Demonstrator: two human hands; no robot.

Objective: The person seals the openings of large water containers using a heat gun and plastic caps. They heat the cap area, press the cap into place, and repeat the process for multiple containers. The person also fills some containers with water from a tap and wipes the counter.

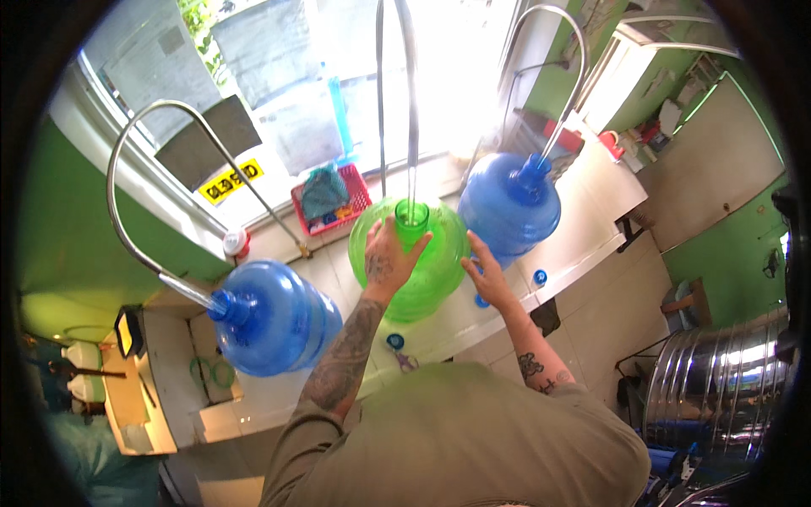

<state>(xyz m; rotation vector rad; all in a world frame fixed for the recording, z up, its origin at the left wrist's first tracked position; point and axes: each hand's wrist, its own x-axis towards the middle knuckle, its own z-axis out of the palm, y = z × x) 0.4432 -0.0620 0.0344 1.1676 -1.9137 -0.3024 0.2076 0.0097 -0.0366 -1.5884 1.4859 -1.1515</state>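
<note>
A green plastic water jug (437, 279) stands on the counter in front of me, with a clear-ended metal filling spout (412, 127) reaching into its mouth. My left hand (389, 260) straddles the near side of its neck, fingers to the left and thumb to the right. Fingers apart, my right hand (491, 275) is at the jug's right side; whether the fingertips touch it I cannot tell. On the right a blue water jug (500, 196) has a second curved spout (573, 70) at its mouth. Another blue jug (279, 323) on the left has a third spout (114, 184) at its neck.
Blue caps (540, 277) and scissors (406, 361) lie on the white tiled counter (589, 209). A red plastic basket (331, 199) holding a cloth stands by the window. Left is a wooden shelf (136, 393); a ribbed metal tank (709, 386) stands at the right.
</note>
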